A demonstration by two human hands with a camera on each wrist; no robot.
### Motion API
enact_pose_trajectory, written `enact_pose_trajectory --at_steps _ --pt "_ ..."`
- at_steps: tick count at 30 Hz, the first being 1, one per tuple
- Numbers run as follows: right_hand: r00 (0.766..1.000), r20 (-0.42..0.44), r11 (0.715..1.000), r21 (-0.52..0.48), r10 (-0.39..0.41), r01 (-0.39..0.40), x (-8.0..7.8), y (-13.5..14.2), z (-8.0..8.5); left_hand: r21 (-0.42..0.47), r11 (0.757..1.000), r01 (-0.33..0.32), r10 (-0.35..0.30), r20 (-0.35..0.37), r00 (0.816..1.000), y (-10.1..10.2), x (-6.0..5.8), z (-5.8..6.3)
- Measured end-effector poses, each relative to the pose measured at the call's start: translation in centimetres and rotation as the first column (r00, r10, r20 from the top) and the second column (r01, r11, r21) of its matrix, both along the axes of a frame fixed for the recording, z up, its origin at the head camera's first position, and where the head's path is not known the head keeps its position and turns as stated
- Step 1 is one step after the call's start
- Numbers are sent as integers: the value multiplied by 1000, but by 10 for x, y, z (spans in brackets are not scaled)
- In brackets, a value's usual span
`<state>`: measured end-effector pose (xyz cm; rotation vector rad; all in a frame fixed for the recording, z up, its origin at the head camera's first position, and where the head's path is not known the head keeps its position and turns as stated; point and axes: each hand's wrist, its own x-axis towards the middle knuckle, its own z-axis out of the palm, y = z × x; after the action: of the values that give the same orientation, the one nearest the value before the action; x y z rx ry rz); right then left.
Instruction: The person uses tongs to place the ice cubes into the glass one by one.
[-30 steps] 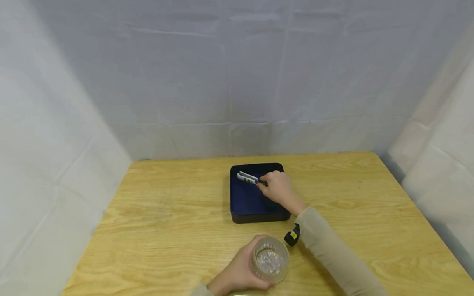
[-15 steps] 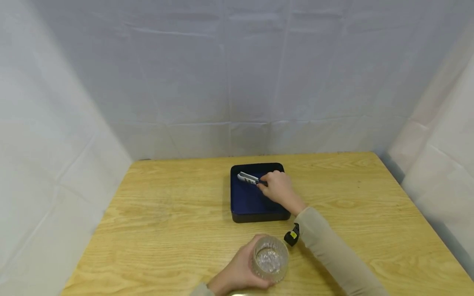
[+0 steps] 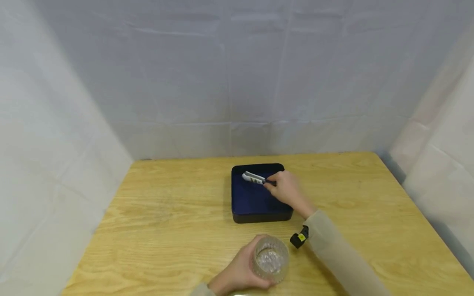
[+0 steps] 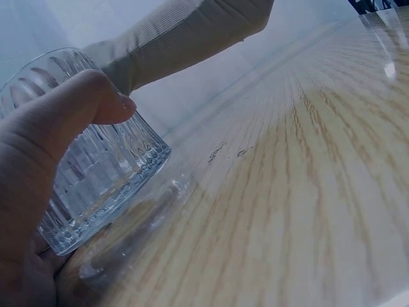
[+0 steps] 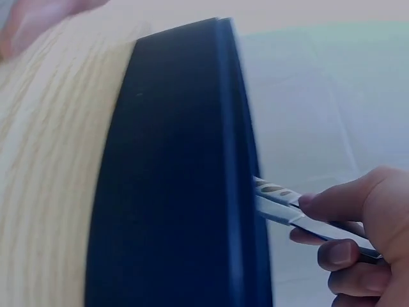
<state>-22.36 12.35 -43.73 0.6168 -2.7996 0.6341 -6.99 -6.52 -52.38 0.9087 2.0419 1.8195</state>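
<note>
In the head view my left hand grips a clear ridged glass tumbler that stands upright near the front of the table. The left wrist view has my thumb across the wall of the glass. My right hand holds a pair of tongs by the dark handle, over a dark blue square tray. The tongs' pale slotted ends point left. From the right wrist, two arms of the tongs show between thumb and fingers, their tips hidden behind the tray's wall.
The wooden table runs back to a hanging white cloth, with more cloth on both sides. A small black device with a yellow mark sits at my right wrist. My right sleeve crosses the table's right part.
My right hand has shifted slightly to the right over the tray, carrying the tongs with it. The left hand and the glass stay where they were.
</note>
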Motion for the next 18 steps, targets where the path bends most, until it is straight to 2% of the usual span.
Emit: enact_pose_trajectory --at_steps 3,11,18 --pt "999 34 999 -32 -9 10 8 6 10 4 1000 3 -3 -1 1000 0 0 -1" --pt "1000 20 997 -74 -4 6 23 18 30 -6 1000 -4 4 -38 999 0 -2 -1" --pt "999 16 993 -115 31 -29 37 36 39 -6 1000 1 -1 -4 1000 1 0 -1"
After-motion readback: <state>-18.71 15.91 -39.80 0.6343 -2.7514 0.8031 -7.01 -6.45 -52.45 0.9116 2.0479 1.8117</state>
